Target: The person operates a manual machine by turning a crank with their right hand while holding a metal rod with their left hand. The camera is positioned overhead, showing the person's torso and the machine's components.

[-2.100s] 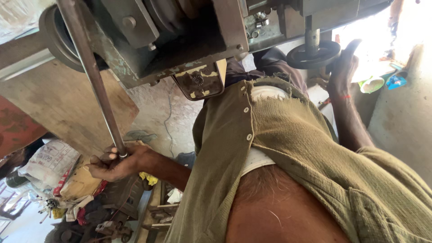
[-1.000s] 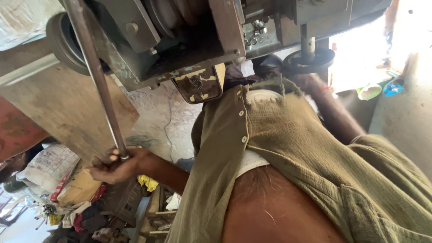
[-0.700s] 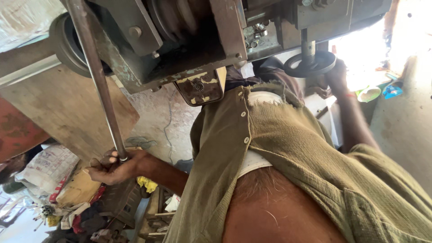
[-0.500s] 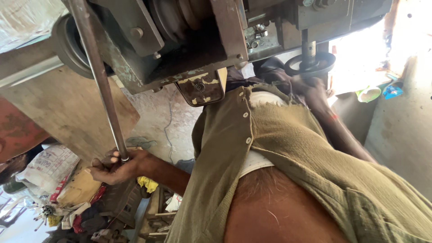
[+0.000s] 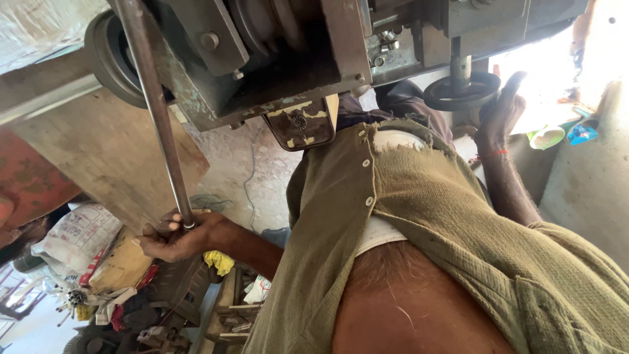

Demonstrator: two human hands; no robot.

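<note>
At the lower left of the frame the left hand (image 5: 173, 236) has its grip closed around the bottom end of a long steel lever (image 5: 157, 111), which runs up to the machine (image 5: 282, 59) at the top; holding the far end likely gives the most leverage. At the upper right the right hand (image 5: 499, 115) lies with open palm and spread fingers against the rim of a small black handwheel (image 5: 461, 90), not wrapped round it, as if steadying or nudging it.

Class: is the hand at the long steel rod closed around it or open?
Closed. The left hand wraps tightly round the lower end of the rod, knuckles bent, no gap showing.
</note>
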